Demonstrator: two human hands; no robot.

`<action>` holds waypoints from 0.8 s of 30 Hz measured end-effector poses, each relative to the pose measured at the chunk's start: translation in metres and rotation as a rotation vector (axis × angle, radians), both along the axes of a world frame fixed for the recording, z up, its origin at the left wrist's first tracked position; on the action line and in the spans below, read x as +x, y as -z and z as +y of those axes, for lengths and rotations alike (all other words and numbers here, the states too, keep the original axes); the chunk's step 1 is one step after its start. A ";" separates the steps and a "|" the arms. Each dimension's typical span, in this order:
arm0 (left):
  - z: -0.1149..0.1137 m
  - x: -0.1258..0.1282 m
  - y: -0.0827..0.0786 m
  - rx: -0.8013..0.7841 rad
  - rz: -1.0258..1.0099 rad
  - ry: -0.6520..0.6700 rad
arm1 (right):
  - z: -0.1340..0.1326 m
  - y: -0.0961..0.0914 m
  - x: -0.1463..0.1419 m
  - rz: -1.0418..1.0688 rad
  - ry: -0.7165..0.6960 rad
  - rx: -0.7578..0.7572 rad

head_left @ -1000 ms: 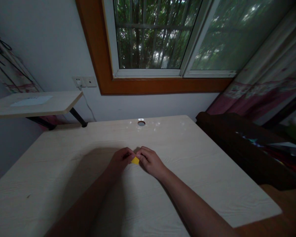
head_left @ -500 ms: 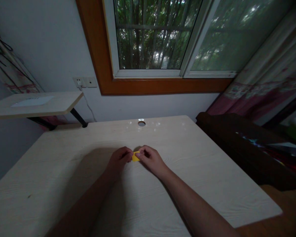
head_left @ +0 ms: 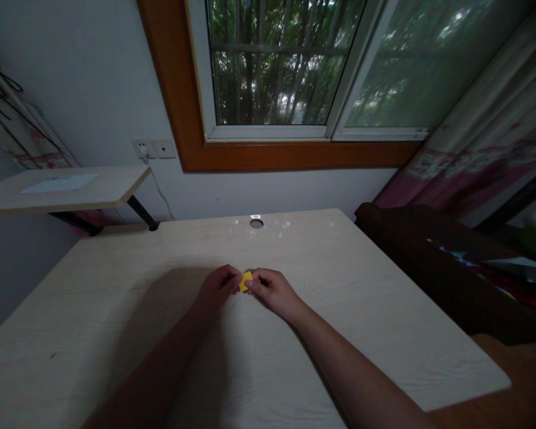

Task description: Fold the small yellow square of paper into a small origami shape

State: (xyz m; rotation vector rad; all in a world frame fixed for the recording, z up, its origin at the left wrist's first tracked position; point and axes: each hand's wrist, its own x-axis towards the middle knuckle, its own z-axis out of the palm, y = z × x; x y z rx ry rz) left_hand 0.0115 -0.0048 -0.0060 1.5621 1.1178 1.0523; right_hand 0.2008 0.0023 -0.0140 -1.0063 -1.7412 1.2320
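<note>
A small yellow piece of paper [head_left: 246, 280] is pinched between my two hands, just above or on the pale wooden desk [head_left: 361, 310]; I cannot tell whether it touches the surface. My left hand [head_left: 218, 285] grips its left edge with thumb and fingers closed. On the other side my right hand [head_left: 272, 290] holds the right edge, its thumb lying on the front face. The fingertips hide parts of the edges, and any folds are too small to make out.
Behind the hands the desk has a round cable hole [head_left: 256, 223]. A raised shelf [head_left: 111, 185] on black legs stands at the back left, with a white sheet [head_left: 58, 183] on it. Dark wooden furniture [head_left: 429, 256] stands along the right side.
The yellow paper has turned a little and shows a more tilted, squarer outline. My right hand's fingers have shifted slightly down along its edge; my left hand has hardly moved.
</note>
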 end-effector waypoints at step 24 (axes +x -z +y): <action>-0.004 0.004 -0.010 0.107 0.320 0.024 | 0.001 -0.005 -0.001 0.129 0.071 -0.106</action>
